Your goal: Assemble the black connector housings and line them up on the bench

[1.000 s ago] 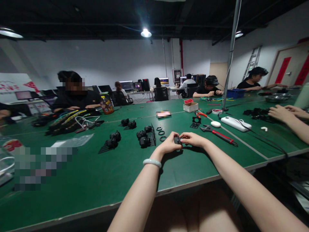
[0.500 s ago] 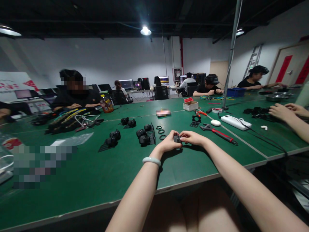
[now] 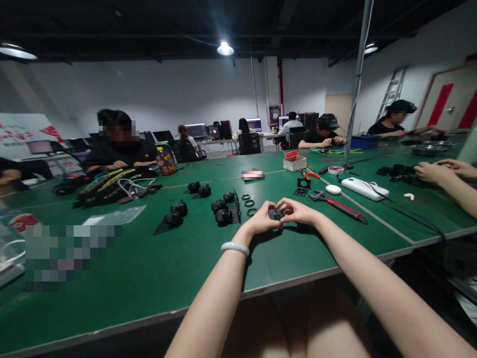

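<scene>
Between my fingers, just above the green table, is a small black fitting (image 3: 274,214), mostly covered by the hands. My left hand (image 3: 259,220), with a pale bangle at its wrist, grips the fitting from the left. From the other side, my right hand (image 3: 299,212) has its curled thumb and fingertips on the same fitting. Several black rings (image 3: 249,203) lie flat beyond my left hand. Left of them are black fittings mounted on brackets (image 3: 225,209). A flat black bracket with a round hole (image 3: 303,184) stands past my right hand.
An adjustable wrench (image 3: 341,206) with red-black handles lies at the right, near a white oval object (image 3: 333,189) and a white power bank-like block (image 3: 365,189). A metal pole (image 3: 354,99) rises behind them. Another person's hands (image 3: 436,171) work at far right. Clear plastic bags (image 3: 122,215) lie left.
My right hand's fingers have shifted on the fitting, arching higher with the thumb below. My left hand keeps its hold. The view has moved very slightly.
</scene>
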Demonstrator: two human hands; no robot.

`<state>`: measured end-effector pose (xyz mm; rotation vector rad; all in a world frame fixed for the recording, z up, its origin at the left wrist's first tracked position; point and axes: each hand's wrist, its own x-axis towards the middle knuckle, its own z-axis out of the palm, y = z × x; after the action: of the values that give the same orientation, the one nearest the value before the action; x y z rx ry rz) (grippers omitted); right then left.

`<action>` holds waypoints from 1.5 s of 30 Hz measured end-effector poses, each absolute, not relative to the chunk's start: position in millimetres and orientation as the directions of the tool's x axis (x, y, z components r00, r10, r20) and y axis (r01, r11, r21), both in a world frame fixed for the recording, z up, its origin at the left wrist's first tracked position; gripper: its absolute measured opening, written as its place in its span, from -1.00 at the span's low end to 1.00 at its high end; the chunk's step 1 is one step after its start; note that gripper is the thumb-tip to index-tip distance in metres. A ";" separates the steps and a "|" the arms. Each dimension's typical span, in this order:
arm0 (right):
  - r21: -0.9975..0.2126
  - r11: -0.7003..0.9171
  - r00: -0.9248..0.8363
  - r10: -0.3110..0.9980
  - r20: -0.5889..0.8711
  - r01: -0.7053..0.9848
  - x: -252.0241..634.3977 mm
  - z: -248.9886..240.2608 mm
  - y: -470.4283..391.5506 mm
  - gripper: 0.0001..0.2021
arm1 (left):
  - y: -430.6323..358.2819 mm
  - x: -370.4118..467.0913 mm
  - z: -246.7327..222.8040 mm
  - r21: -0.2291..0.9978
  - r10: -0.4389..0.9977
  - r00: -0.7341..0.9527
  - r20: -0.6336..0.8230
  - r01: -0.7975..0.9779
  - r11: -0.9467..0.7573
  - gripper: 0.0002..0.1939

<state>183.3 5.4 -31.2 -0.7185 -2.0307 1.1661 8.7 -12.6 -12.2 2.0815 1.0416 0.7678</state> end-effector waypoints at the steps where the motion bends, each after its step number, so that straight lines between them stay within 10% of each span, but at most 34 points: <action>1: -0.886 0.446 -0.613 0.738 0.283 0.129 183.0 -31.4 5.3 -0.55 | -12.7 8.7 -12.0 0.780 0.838 0.508 0.199 0.435 -0.450 -0.54; 45: -0.808 0.504 -0.564 0.779 0.275 0.303 178.1 -31.1 4.2 -0.68 | -17.3 8.6 -8.3 0.786 0.860 0.476 0.184 0.454 -0.420 -0.58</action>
<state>178.1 4.2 -31.1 -0.8822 -2.1102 0.9626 8.6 -17.3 -8.3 2.0511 1.0837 0.7726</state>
